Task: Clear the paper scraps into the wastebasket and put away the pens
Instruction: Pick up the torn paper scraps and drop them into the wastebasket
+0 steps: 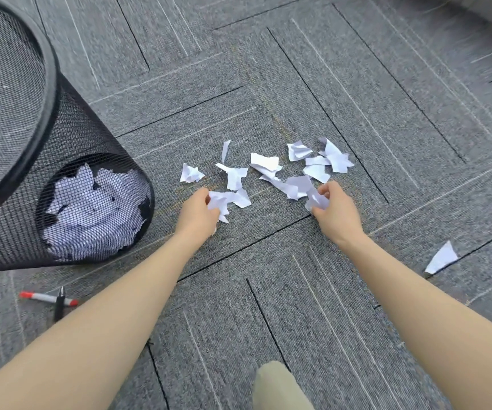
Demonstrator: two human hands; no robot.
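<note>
Khaki fabric over a knee (280, 386) sits nearest, on grey ribbed carpet tiles (298, 306). A red-capped white pen (46, 298) lies crossed by a black pen (59, 304) at the left. Farther out, the left hand (199, 213) is closed around crumpled white scraps (227, 201); the right hand (338, 210) pinches another crumpled piece (317, 201). Torn, jagged paper scraps (268, 165) litter the carpet beyond. The black mesh wastebasket (31, 137) stands left, holding paper.

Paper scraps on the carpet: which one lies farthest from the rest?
The triangular scrap at the far right, alone beside the right forearm. The other loose scraps cluster ahead of both hands.
</note>
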